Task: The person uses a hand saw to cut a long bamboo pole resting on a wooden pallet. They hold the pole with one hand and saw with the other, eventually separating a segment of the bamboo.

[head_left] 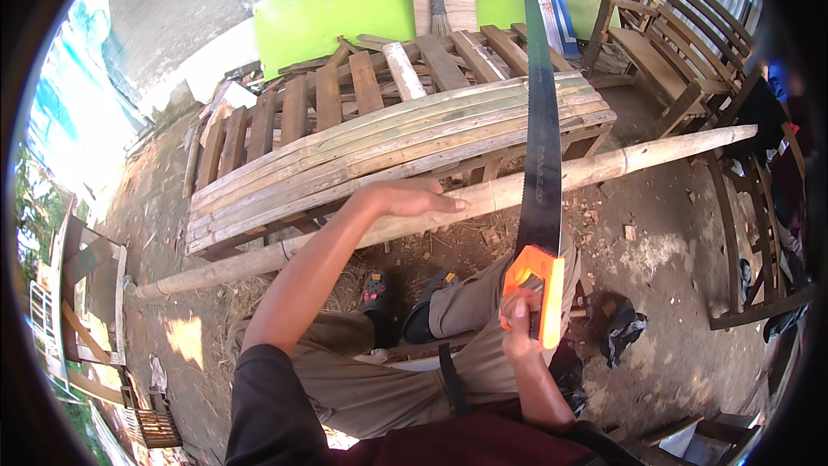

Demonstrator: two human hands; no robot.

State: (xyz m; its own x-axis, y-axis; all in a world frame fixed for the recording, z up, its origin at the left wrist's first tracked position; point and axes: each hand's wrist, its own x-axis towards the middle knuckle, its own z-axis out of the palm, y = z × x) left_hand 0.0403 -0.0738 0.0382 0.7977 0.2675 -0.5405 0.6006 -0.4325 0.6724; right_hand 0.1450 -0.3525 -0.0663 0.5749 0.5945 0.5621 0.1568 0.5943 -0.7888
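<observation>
A long pale bamboo pole [638, 154] lies across in front of me, from the low left up to the right. My left hand [410, 199] grips it near its middle, thumb on the near side and fingers over the top. In my right hand [521, 321] is a handsaw [542, 164], held by its orange handle. Its dark toothed blade points up and away from me. In this view the blade passes in front of the pole; I cannot tell whether it touches. Both my feet are on the ground below the pole.
Beyond the pole stands a low slatted bamboo bench [362, 155] with wooden slats behind it. A wooden chair [664, 52] is at the far right, and a broom [439, 17] leans at the back. Black plastic [623, 332] lies on the dirt floor to my right.
</observation>
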